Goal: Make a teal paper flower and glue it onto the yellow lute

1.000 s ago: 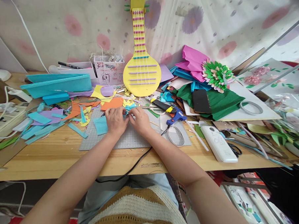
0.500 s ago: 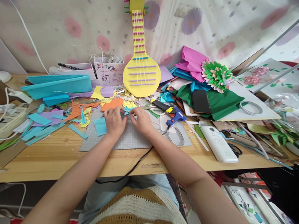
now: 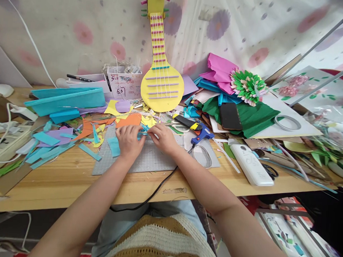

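Over the grey cutting mat (image 3: 150, 158), my left hand (image 3: 129, 142) and my right hand (image 3: 162, 138) are close together, fingers curled. Between their fingertips is a small strip of blue paper (image 3: 143, 133), pinched from both sides; its far part blends with blue scraps behind. A blue paper square (image 3: 113, 146) lies on the mat by my left hand. Just beyond the fingers sits an orange paper piece (image 3: 128, 120). A yellow paper lute (image 3: 162, 88) with white strings and purple bars stands upright behind.
Right of my hands lie a black-and-yellow utility knife (image 3: 187, 122), a blue glue gun (image 3: 202, 134), a tape roll (image 3: 202, 156) and a white power bank (image 3: 252, 165). Coloured scraps (image 3: 54, 138) cover the left side. A black cord (image 3: 157, 188) crosses the table's front edge.
My fingertips have moved slightly with the blue strip, which is now held a little lower and more level. The surrounding things stay where they were.
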Tool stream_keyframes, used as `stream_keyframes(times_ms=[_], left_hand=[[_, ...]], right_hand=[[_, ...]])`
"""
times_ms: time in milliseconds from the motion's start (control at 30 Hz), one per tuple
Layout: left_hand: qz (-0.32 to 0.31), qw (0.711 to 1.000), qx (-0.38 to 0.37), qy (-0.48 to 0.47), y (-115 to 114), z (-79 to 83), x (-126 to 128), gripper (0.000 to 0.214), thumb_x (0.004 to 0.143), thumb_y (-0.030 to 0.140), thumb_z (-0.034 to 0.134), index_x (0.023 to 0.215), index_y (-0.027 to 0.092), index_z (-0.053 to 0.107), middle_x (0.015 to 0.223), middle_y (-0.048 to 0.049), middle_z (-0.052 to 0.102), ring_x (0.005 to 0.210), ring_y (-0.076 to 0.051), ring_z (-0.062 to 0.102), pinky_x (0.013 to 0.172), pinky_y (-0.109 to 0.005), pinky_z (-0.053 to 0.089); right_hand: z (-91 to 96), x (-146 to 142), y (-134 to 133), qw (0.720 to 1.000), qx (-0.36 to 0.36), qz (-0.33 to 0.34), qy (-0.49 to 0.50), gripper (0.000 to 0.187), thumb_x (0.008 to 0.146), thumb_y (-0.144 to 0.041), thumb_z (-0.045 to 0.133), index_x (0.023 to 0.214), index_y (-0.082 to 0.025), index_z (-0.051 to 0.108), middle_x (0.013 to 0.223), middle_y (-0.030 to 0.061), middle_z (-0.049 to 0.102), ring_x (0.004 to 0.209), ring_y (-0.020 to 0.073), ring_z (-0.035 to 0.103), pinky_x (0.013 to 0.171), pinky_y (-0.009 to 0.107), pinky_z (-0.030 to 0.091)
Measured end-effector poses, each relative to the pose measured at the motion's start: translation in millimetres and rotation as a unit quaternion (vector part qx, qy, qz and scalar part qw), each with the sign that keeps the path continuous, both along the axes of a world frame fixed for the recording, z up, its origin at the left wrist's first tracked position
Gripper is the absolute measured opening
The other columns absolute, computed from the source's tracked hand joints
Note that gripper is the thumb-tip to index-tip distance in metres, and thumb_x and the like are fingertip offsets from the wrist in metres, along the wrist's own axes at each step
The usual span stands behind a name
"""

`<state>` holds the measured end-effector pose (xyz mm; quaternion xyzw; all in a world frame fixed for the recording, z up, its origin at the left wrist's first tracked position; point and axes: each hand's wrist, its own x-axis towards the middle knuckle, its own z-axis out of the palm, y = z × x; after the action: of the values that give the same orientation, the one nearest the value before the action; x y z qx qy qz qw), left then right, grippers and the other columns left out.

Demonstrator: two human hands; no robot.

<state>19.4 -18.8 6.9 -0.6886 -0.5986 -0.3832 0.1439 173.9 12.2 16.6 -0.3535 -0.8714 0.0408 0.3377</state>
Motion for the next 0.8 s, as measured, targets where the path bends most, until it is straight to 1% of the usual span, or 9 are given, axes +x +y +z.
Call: stream_keyframes(times_ms=[133, 267, 333, 467, 600, 667, 800], left_hand=[[-0.009, 1.000, 0.020, 0.022, -1.2, 0.9, -1.9, 0.011, 0.071, 0.023, 0.061, 0.082, 0.022, 0.059, 0.081, -0.0023, 0.066, 0.085, -0.023, 0.055, 0.086, -0.039, 0.029], [-0.023, 0.999, 0.036, 0.027, -1.0, 0.3, -5.2, 0.011, 0.070, 0.022, 0.063, 0.080, 0.022, 0.059, 0.080, -0.0018, 0.066, 0.084, -0.022, 0.056, 0.086, -0.039, 0.029], [-0.026, 0.999, 0.040, 0.027, -0.6, -0.1, -6.0, 0.010, 0.069, 0.022, 0.063, 0.078, 0.022, 0.059, 0.078, -0.0016, 0.065, 0.082, -0.022, 0.056, 0.085, -0.040, 0.030], [-0.030, 0.998, 0.042, 0.025, -0.3, -0.1, -5.3, 0.006, 0.071, 0.023, 0.063, 0.075, 0.022, 0.058, 0.075, -0.0014, 0.065, 0.080, -0.022, 0.056, 0.084, -0.040, 0.030], [-0.050, 0.996, 0.066, 0.038, -1.0, 1.7, -4.3, 0.006, 0.072, 0.023, 0.062, 0.074, 0.022, 0.058, 0.073, -0.0010, 0.064, 0.078, -0.021, 0.056, 0.084, -0.039, 0.031], [-0.064, 0.994, 0.071, 0.045, -1.3, 2.7, -4.9, 0.004, 0.074, 0.024, 0.061, 0.075, 0.022, 0.057, 0.073, -0.0008, 0.065, 0.078, -0.020, 0.056, 0.084, -0.038, 0.031], [-0.099, 0.992, 0.055, 0.047, -0.6, 3.3, -8.1, 0.005, 0.080, 0.027, 0.057, 0.079, 0.023, 0.057, 0.074, -0.0003, 0.065, 0.079, -0.019, 0.057, 0.087, -0.038, 0.031]], right_hand=[[-0.5, -0.5, 0.3, 1.000, 0.009, 0.007, 0.010, 0.016, 0.088, -0.020, 0.046, 0.085, -0.018, 0.061, 0.084, 0.0068, 0.061, 0.082, 0.0181, 0.052, 0.076, 0.030, 0.039], [-1.0, 1.7, -0.6, 0.999, 0.016, 0.024, 0.015, 0.016, 0.087, -0.031, 0.052, 0.085, -0.018, 0.061, 0.086, 0.0067, 0.062, 0.083, 0.0179, 0.052, 0.077, 0.030, 0.040], [-1.1, 1.5, -0.8, 1.000, 0.014, 0.021, 0.009, 0.018, 0.087, -0.033, 0.053, 0.085, -0.017, 0.061, 0.086, 0.0070, 0.062, 0.083, 0.0178, 0.052, 0.077, 0.030, 0.039], [0.3, -0.6, -1.3, 1.000, 0.010, 0.003, -0.018, 0.017, 0.089, -0.028, 0.049, 0.085, -0.017, 0.061, 0.085, 0.0077, 0.061, 0.084, 0.0181, 0.052, 0.078, 0.030, 0.039], [2.0, -1.3, -2.9, 1.000, 0.002, -0.004, -0.020, 0.017, 0.089, -0.026, 0.049, 0.084, -0.017, 0.062, 0.085, 0.0081, 0.061, 0.083, 0.0180, 0.052, 0.076, 0.029, 0.039], [1.7, -1.3, -3.2, 1.000, -0.011, -0.008, -0.011, 0.016, 0.088, -0.025, 0.050, 0.083, -0.017, 0.062, 0.084, 0.0074, 0.062, 0.082, 0.0176, 0.052, 0.076, 0.029, 0.039], [-0.1, -2.2, -1.9, 0.998, -0.059, -0.012, 0.023, 0.009, 0.083, -0.020, 0.055, 0.079, -0.017, 0.062, 0.078, 0.0046, 0.061, 0.078, 0.0154, 0.053, 0.073, 0.027, 0.039]])
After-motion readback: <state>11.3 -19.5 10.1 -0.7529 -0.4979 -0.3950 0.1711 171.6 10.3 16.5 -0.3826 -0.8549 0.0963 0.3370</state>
